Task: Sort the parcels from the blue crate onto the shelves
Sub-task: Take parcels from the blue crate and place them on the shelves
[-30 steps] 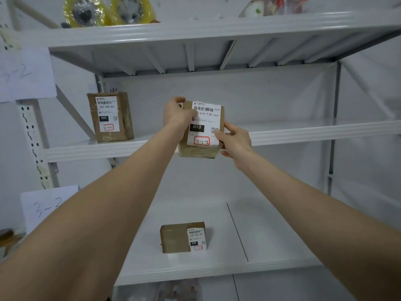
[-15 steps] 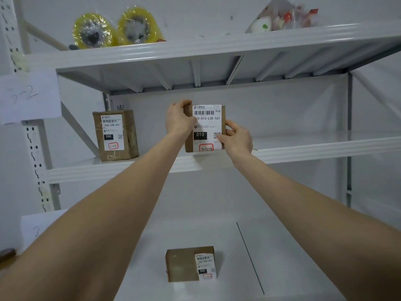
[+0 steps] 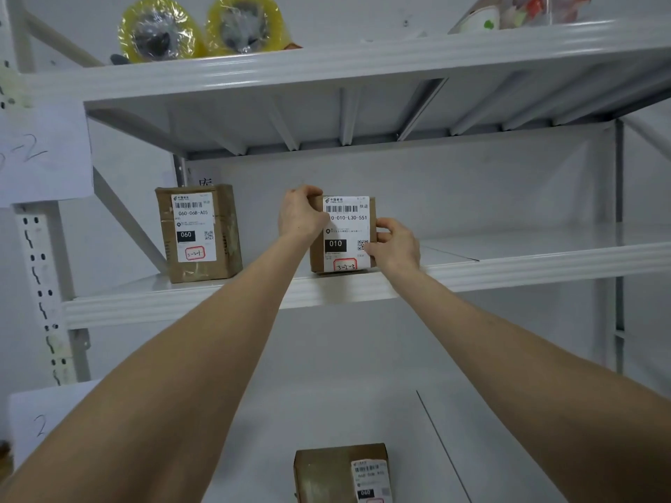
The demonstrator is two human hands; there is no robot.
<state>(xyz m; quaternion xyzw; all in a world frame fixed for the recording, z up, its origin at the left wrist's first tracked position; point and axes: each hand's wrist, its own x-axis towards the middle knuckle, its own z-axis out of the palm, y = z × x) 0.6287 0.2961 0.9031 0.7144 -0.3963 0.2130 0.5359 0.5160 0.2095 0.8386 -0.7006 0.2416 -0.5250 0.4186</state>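
Note:
A brown cardboard parcel (image 3: 345, 232) with a white label marked 010 stands upright on the middle shelf (image 3: 508, 270), near its front edge. My left hand (image 3: 299, 214) grips its upper left corner. My right hand (image 3: 394, 243) holds its right side, fingers over the label's edge. A second brown parcel (image 3: 198, 234), labelled 060, stands on the same shelf further left. A third parcel (image 3: 341, 471) rests on the lower shelf, partly cut off by the frame's bottom. The blue crate is out of view.
The top shelf (image 3: 326, 67) carries two yellow tape rolls (image 3: 203, 29) and wrapped items at the right. Paper signs (image 3: 40, 154) with handwritten numbers hang on the left upright. The middle shelf extends bare to the right of the held parcel.
Both hands lifted the 010 parcel from below shelf level up and onto the middle shelf, where its base now rests. The camera tilted upward.

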